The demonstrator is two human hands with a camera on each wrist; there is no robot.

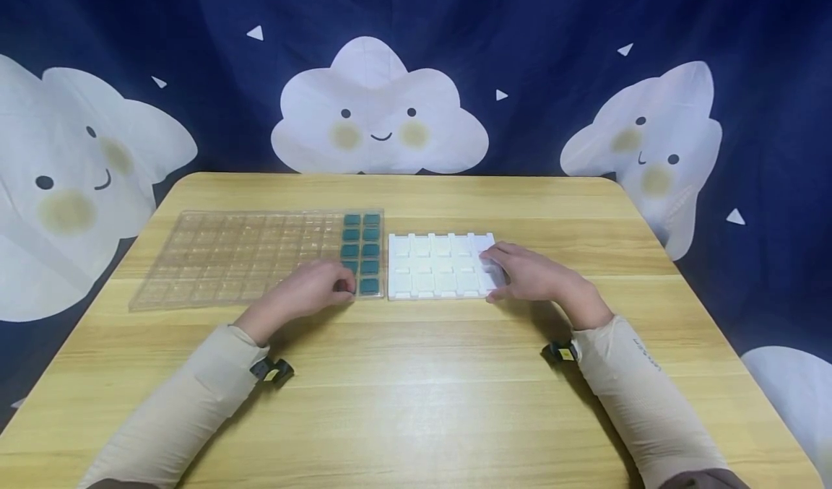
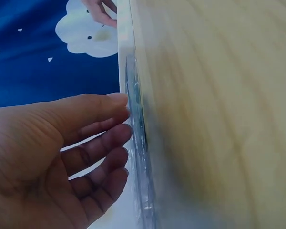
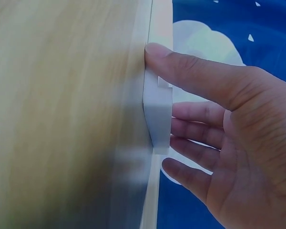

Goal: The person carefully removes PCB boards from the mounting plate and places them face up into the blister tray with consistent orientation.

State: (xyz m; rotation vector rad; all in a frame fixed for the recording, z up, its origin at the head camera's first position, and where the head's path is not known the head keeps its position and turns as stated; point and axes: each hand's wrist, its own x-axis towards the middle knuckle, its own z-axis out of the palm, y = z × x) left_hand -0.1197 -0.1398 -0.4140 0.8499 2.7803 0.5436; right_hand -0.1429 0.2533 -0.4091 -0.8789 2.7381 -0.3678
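Observation:
A clear plastic tray (image 1: 260,258) with many small square pockets lies on the left of the table. Dark teal square pieces (image 1: 370,249) fill two columns at its right end. My left hand (image 1: 312,287) bends its fingers over the lower left teal piece, thumb and index finger pinching there; the fingers mostly hide that piece. Beside the clear tray sits a white rack (image 1: 442,265) with raised ridges and shallow slots. My right hand (image 1: 529,276) holds the rack's right end, thumb (image 3: 159,51) against its front edge and fingers over its top.
Both trays lie flat on a light wooden table (image 1: 416,388), a narrow gap between them. A dark blue cloth with white clouds (image 1: 380,110) hangs behind the table. Small black cameras (image 1: 273,371) are strapped to the wrists over beige sleeves (image 1: 643,395).

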